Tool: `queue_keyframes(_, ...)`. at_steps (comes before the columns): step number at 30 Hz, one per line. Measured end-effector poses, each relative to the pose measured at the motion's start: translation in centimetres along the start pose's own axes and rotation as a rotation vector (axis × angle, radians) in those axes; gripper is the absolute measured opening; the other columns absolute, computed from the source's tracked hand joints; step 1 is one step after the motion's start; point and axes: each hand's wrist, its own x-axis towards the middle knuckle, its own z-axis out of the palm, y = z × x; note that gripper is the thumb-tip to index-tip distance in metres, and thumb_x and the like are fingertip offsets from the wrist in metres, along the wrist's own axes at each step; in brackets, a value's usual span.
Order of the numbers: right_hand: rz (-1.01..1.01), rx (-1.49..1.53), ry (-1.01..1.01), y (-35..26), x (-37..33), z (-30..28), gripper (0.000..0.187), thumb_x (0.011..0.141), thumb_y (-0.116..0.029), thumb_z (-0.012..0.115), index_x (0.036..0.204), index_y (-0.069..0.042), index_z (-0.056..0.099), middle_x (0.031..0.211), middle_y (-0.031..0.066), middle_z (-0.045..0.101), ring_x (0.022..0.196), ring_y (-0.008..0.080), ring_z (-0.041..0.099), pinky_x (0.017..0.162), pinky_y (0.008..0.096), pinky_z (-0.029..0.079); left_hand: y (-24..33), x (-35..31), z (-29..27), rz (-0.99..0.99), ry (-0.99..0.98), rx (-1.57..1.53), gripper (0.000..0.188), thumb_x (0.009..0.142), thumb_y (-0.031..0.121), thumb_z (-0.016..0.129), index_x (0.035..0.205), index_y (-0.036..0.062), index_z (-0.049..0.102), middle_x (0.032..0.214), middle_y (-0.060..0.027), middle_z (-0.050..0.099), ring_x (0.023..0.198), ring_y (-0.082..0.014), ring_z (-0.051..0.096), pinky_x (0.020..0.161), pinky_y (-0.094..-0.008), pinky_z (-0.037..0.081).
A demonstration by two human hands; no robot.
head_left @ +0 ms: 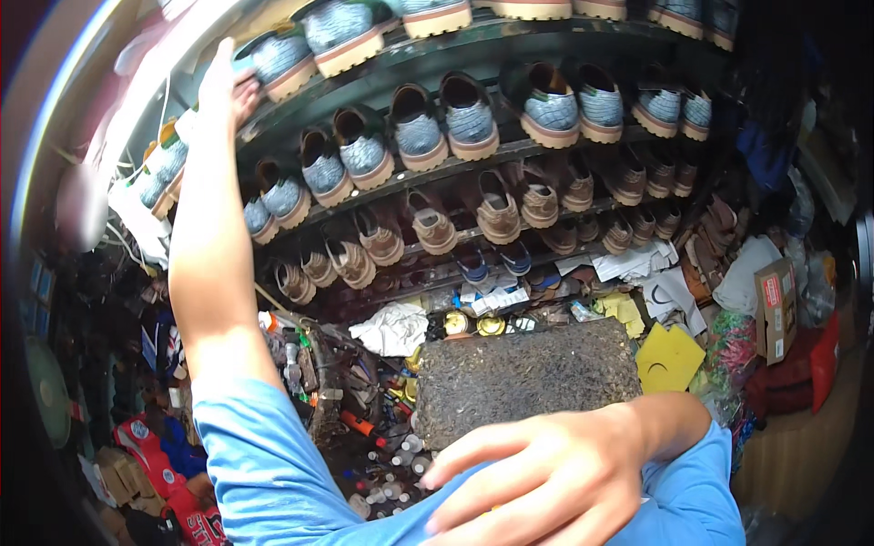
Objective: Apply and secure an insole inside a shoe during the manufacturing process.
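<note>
My left hand [228,89] is raised to the left end of the top shelf. Its thumb and fingers are apart, beside a blue-grey textured shoe [280,62] with a tan sole; whether they touch it, I cannot tell. Low in front of my body, my right hand [546,469] hangs with loosely spread fingers and nothing visible in it. Just beyond it lies a dark, rough-topped work block [528,373]. More blue-grey shoes [417,127] line the second shelf, and brown shoes [432,223] stand on the one below.
Crumpled white paper [391,328], small tins [490,325] and a yellow sheet [669,357] surround the block. Several bottles [401,455] and tools clutter the floor at left. A cardboard shoebox [774,309] and a red bag [801,378] are at right. Cables hang near my left arm.
</note>
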Motion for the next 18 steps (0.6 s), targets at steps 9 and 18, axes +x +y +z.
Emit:
queue_keyframes(9,0.660,-0.359,0.197,-4.1,-13.3,-2.3,0.047,0.080,-0.009,0.085,0.124,0.002,0.070,0.104,0.0166,0.077,0.091,0.0281,0.075,0.088,0.0432,0.058,2.8,4.3,-1.2,0.516,-0.060,0.590,0.042,0.095,0.028,0.068,0.125,-0.0009,0.060,0.080,-0.0106,0.065,0.059,-0.0141,0.063,0.046,-0.0242,0.051)
queue_keyframes(18,1.061,-0.213,0.302,-5.0,-17.9,-0.6,0.054,0.083,-0.010,0.083,0.133,-0.001,0.067,0.110,0.0153,0.076,0.098,0.0252,0.074,0.088,0.0369,0.058,2.1,-6.7,-6.5,0.533,0.069,0.341,0.055,0.106,0.035,0.052,0.128,-0.0150,0.055,0.125,-0.0267,0.061,0.070,-0.0230,0.071,0.056,-0.0344,0.064)
